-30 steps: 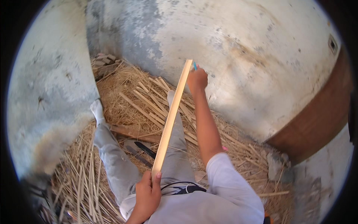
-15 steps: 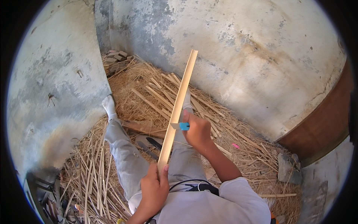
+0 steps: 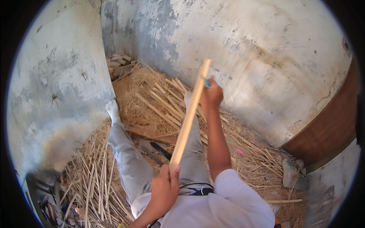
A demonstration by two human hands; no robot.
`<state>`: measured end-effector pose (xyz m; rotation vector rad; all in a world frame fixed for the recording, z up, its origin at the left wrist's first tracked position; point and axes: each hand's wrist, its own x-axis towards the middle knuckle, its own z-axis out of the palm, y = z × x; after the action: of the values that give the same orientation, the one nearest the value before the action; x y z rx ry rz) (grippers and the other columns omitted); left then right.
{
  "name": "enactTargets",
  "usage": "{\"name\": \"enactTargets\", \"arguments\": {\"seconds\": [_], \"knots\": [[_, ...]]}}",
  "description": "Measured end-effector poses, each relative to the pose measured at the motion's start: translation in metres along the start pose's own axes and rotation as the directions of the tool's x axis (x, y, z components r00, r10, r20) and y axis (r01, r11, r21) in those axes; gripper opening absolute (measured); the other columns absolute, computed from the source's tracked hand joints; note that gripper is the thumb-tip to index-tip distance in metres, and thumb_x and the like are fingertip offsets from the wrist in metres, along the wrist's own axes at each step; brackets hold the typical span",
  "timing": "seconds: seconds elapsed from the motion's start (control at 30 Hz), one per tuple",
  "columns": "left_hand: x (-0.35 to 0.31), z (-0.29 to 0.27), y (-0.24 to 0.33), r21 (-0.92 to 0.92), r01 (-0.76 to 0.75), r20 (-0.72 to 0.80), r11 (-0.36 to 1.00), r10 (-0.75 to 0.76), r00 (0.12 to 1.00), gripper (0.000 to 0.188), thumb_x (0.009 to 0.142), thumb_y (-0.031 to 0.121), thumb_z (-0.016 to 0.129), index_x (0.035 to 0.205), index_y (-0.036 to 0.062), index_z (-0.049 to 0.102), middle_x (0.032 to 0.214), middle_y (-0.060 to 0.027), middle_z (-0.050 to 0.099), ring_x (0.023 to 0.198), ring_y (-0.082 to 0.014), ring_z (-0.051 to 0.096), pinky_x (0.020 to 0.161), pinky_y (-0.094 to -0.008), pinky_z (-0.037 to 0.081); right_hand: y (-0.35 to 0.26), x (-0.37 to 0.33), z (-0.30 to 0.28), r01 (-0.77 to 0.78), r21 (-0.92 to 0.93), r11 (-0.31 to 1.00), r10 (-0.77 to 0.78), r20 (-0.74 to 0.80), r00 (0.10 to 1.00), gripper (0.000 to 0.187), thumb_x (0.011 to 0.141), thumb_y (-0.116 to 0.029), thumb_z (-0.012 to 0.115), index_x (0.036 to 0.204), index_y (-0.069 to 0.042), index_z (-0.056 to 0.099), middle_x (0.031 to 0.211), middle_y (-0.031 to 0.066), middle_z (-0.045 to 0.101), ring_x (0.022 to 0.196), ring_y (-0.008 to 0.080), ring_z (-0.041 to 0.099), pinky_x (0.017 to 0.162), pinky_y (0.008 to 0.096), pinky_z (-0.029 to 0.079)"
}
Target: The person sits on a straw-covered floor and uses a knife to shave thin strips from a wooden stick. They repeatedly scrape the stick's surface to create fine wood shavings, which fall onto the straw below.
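My left hand (image 3: 165,189) grips the near end of a long split bamboo piece (image 3: 188,121), which slants up and away between my legs. Close to the bamboo's far end, my right hand (image 3: 211,95) is closed around a small blue-handled blade (image 3: 207,83). Only a bit of the blue handle shows now; the blade itself is mostly hidden at the bamboo's edge. On the ground between my legs lies a dark knife (image 3: 160,150), with a grey flat blade (image 3: 151,155) beside it.
Pale split strips (image 3: 167,103) lie on brown shavings ahead. Many thin strips (image 3: 99,186) pile up at the left. A wooden block (image 3: 150,133) lies between my legs, a stone (image 3: 294,174) at the right. Peeling walls (image 3: 243,57) close in; bricks (image 3: 121,60) fill the far corner.
My right hand has slid the blue-handled blade from mid-length toward the bamboo's far end. The bamboo has rolled slightly and shifted right, and its hollow face shows less. My left hand keeps its hold.
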<state>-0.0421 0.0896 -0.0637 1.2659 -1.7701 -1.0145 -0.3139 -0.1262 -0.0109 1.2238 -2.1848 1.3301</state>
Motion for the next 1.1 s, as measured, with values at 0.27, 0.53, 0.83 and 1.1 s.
{"name": "enactTargets", "arguments": {"seconds": [0.27,0.53,0.83,1.1], "knots": [[0.010,-0.003,-0.003,-0.011,0.012,-0.002,1.000,-0.012,1.000,0.035,0.103,0.030,0.057,0.086,0.0006,0.048,0.061,-0.0242,0.056,0.056,-0.0459,0.058,0.051,-0.0482,0.043,-0.010,0.073,0.021,0.034,-0.040,0.999,-0.033,0.033,0.999,0.049,0.107,-0.033,0.037,0.087,-0.004,0.071,0.079,0.0225,0.071,0.080,0.0451,0.069,0.078,0.0541,0.054],[-0.036,-0.029,-0.016,-0.007,0.053,0.047,0.999,-0.052,0.998,0.034,0.107,0.028,0.052,0.086,0.0009,0.051,0.061,-0.0074,0.050,0.055,-0.0124,0.045,0.051,-0.0321,0.036,0.061,0.124,0.032,-0.349,-0.179,0.920,0.373,0.126,0.919,0.032,0.096,-0.027,0.057,0.099,0.000,0.075,0.100,0.0219,0.074,0.093,0.0428,0.072,0.079,0.0506,0.057],[-0.011,-0.030,-0.010,-0.106,0.074,0.116,0.992,-0.062,0.991,0.038,0.109,0.035,0.045,0.094,0.0011,0.052,0.065,-0.0089,0.052,0.060,-0.0192,0.050,0.055,-0.0374,0.040,-0.015,-0.123,-0.020,0.349,0.455,0.820,-0.413,0.047,0.910,0.041,0.104,-0.028,0.054,0.073,-0.004,0.067,0.051,0.0155,0.054,0.045,0.0342,0.055,0.047,0.0431,0.042],[-0.022,-0.033,0.010,0.023,0.050,0.128,0.998,-0.053,0.990,0.036,0.111,0.032,0.035,0.098,0.0001,0.048,0.066,-0.0205,0.054,0.059,-0.0372,0.056,0.057,-0.0461,0.041,-0.031,-0.119,-0.070,0.408,0.349,0.843,-0.472,0.120,0.873,0.038,0.104,-0.020,0.052,0.072,-0.003,0.065,0.052,0.0177,0.053,0.047,0.0371,0.056,0.047,0.0442,0.042]]}}
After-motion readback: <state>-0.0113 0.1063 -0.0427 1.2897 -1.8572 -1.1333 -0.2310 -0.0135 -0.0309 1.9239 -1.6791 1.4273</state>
